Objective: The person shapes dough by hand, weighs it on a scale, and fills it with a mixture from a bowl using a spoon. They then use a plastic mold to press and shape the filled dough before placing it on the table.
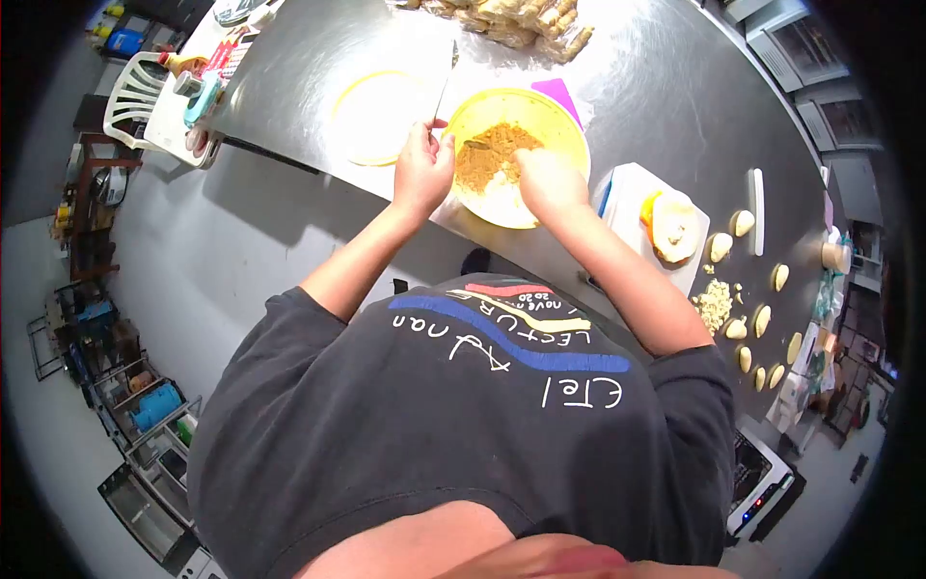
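Observation:
A yellow bowl (571, 125) stands at the table's near edge, with brown crumbly filling (502, 145) and a paler patch inside. My left hand (424, 174) is closed at the bowl's left rim, thumb along the edge. A long thin knife-like tool (446, 85) runs away from its fingertips. Reaching over the right rim, my right hand (552, 183) is inside the bowl with curled fingers at the filling. I cannot tell what those fingers hold. Left of the bowl lies a pale round lid (371, 116) with a yellow rim.
Plastic-wrapped rolls (521, 24) are piled at the far side. A purple flat piece (558, 95) lies behind the bowl. On the right are a white scale (627, 198) bearing a dough-topped orange dish (672, 227), several dough pieces (762, 320) and a heap of crumbs (714, 306).

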Tool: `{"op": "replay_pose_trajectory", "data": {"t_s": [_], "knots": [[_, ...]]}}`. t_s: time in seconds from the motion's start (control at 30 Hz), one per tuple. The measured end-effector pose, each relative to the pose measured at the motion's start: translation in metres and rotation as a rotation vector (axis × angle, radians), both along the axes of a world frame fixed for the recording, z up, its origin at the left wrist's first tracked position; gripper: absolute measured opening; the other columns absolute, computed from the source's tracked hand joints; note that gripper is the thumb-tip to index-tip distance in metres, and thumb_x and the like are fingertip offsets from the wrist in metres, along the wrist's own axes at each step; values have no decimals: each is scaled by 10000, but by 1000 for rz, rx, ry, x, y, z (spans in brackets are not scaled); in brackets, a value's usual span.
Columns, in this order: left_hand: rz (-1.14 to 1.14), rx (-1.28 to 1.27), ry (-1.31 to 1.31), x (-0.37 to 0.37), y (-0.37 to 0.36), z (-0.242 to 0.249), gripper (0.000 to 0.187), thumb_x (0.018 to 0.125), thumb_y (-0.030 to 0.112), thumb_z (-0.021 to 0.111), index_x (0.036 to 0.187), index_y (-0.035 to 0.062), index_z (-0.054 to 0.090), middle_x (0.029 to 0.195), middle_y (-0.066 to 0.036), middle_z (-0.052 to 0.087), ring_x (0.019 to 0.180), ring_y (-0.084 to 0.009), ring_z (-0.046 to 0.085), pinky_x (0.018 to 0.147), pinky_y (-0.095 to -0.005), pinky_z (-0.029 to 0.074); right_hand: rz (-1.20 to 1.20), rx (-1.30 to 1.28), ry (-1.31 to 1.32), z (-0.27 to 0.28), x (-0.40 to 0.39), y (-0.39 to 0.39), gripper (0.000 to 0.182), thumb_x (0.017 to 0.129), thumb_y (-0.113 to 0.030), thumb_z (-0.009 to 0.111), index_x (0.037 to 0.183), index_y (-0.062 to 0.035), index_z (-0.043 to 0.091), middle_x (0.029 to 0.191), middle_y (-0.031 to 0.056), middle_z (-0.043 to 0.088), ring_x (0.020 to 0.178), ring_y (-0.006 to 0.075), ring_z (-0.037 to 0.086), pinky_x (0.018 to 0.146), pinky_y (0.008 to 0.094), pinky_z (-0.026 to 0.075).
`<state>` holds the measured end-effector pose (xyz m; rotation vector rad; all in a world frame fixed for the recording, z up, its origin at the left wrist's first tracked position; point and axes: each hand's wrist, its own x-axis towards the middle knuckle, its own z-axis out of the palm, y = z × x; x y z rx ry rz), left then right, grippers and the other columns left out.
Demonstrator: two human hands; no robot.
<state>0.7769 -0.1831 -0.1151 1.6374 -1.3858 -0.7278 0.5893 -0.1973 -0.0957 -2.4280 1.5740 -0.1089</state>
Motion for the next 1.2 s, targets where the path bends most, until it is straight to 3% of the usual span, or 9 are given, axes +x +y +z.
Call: {"op": "replay_pose_trajectory", "data": {"t_s": [0.1, 0.2, 0.3, 0.5, 0.6, 0.83, 1.0, 1.1, 1.2], "knots": [[5, -29, 1, -1, -1, -2, 202, 851, 114, 539, 1020, 6, 513, 635, -41, 434, 571, -162, 453, 548, -310, 398, 3, 4, 9, 2, 5, 10, 213, 860, -160, 436, 845, -54, 620, 860, 166, 649, 829, 302, 636, 722, 428, 498], [8, -65, 28, -3, 1, -1, 178, 862, 80, 540, 1015, -5, 513, 647, 26, 369, 584, -71, 359, 538, -240, 349, 55, 50, 55, 14, 5, 18, 209, 849, -164, 454, 865, -56, 632, 863, 166, 650, 834, 305, 635, 723, 423, 499], [14, -70, -20, -2, 0, -2, 181, 855, 91, 521, 1018, 14, 510, 652, -54, 475, 570, -163, 468, 553, -318, 407, 122, -66, -20, 23, 0, 27, 212, 834, -165, 472, 894, -59, 645, 861, 177, 649, 837, 312, 634, 731, 426, 500], [14, -92, 73, -5, 1, -3, 174, 860, 73, 513, 1022, 11, 505, 631, -48, 481, 548, -138, 463, 527, -292, 400, 54, 303, 98, 85, -18, 41, 341, 781, -68, 471, 1065, -121, 651, 950, 161, 651, 873, 286, 636, 772, 406, 490], [0, -87, 131, -5, 1, -6, 164, 870, 52, 518, 1023, -2, 491, 665, 33, 373, 582, -64, 349, 527, -222, 333, -72, 444, 125, 99, -34, 44, 366, 757, -40, 468, 1055, -137, 658, 940, 152, 655, 872, 286, 637, 773, 398, 486], [23, -105, 76, -2, 1, -9, 178, 870, 95, 542, 1027, 15, 516, 623, -16, 458, 573, -106, 443, 561, -267, 402, -167, 381, -295, 95, -98, 51, 420, 731, -8, 418, 995, -201, 681, 845, 128, 652, 709, 264, 603, 674, 329, 468], [-81, -179, 69, -8, 15, 16, 267, 955, 161, 403, 1093, -18, 546, 952, -115, 606, 878, -149, 548, 790, -277, 442, -287, 184, -413, 87, -165, 71, 414, 754, -39, 412, 1032, -214, 664, 754, 119, 628, 636, 234, 570, 626, 309, 449], [-103, -209, 99, -28, 33, 31, 267, 957, 160, 407, 1079, -15, 568, 830, -52, 572, 773, -111, 521, 720, -247, 434, -451, 167, -480, 93, -208, 93, 444, 758, -21, 386, 1061, -209, 650, 795, 108, 644, 629, 202, 567, 628, 288, 443], [-251, -134, 177, -77, 62, 54, 264, 963, 163, 411, 1089, 3, 579, 673, 53, 396, 620, -36, 375, 594, -190, 345, -679, 238, -450, 106, -241, 119, 414, 760, -48, 407, 1062, -185, 655, 650, 77, 561, 557, 144, 492, 557, 282, 405]]}}
